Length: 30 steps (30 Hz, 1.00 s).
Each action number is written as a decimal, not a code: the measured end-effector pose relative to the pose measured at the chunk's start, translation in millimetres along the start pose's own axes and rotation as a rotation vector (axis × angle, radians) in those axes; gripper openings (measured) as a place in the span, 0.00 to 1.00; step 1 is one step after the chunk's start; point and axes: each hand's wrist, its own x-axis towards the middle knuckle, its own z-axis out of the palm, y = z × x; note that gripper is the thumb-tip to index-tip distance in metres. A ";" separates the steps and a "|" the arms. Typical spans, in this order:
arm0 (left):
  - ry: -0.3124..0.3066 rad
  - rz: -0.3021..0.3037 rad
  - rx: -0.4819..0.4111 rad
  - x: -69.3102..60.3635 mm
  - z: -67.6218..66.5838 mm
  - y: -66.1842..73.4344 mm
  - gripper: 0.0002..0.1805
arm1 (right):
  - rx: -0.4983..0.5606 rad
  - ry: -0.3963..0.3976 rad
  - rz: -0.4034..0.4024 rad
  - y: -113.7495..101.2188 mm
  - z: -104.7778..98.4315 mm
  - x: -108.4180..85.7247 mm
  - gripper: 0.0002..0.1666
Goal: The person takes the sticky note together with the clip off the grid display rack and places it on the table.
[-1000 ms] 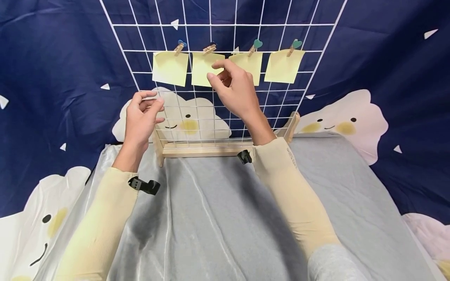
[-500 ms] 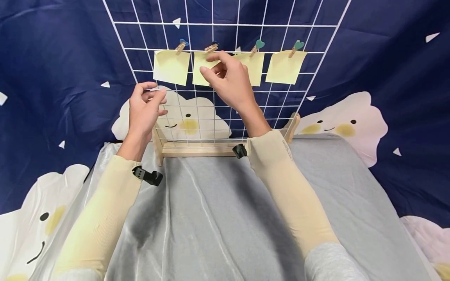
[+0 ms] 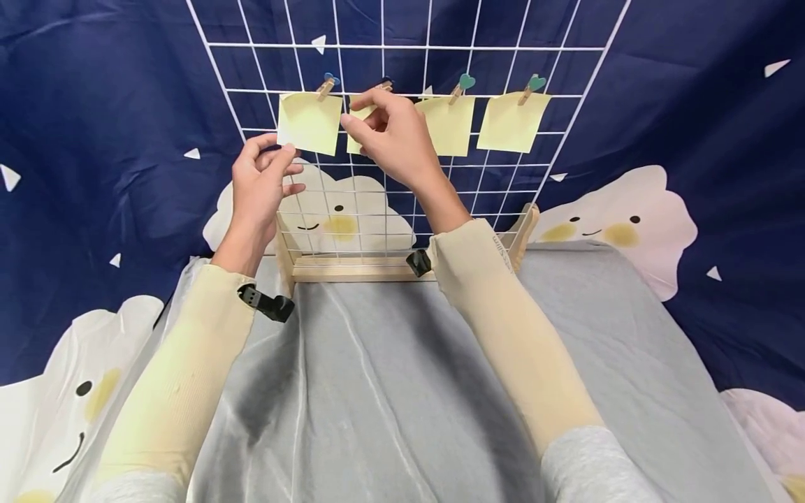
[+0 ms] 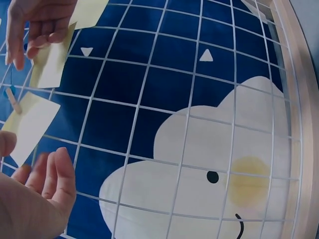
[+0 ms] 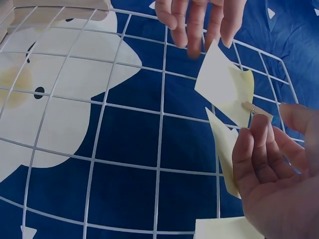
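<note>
Several yellow sticky notes hang in a row on a white wire grid (image 3: 428, 48), each under a small wooden clothespin. My left hand (image 3: 256, 185) is at the lower left corner of the leftmost sticky note (image 3: 309, 124). In the left wrist view its thumb and loosely bent fingers lie either side of that corner, with no clear pinch. My right hand (image 3: 396, 140) hovers before the second sticky note (image 3: 354, 143), hiding most of it, thumb and forefinger apart. A blue-topped clothespin (image 3: 327, 86) holds the leftmost note; a second clothespin (image 3: 384, 85) is partly hidden behind my right hand.
Two green heart clothespins (image 3: 466, 82) hold the sticky notes on the right. The grid stands in a wooden base (image 3: 352, 269) on a grey cloth (image 3: 377, 391). Behind hangs a dark blue curtain (image 3: 113, 140) with cloud prints.
My left hand has risen to the leftmost note's lower corner. My right hand has moved left, from between the second and third notes to in front of the second.
</note>
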 end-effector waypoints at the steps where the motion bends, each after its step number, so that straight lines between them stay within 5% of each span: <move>1: 0.001 0.001 -0.004 0.7 -0.3 0.5 0.17 | -0.008 -0.002 0.000 -0.7 0.6 1.9 0.17; 14: 0.078 0.004 -0.121 7.8 3.9 6.8 0.06 | -0.042 0.017 0.018 -15.2 4.2 20.6 0.16; 21: 0.087 0.043 -0.122 9.5 2.4 11.9 0.05 | -0.110 0.033 0.067 -23.5 2.1 31.9 0.19; 30: 0.084 0.009 -0.117 9.0 0.8 9.9 0.05 | -0.158 -0.007 0.138 -26.9 8.0 37.6 0.20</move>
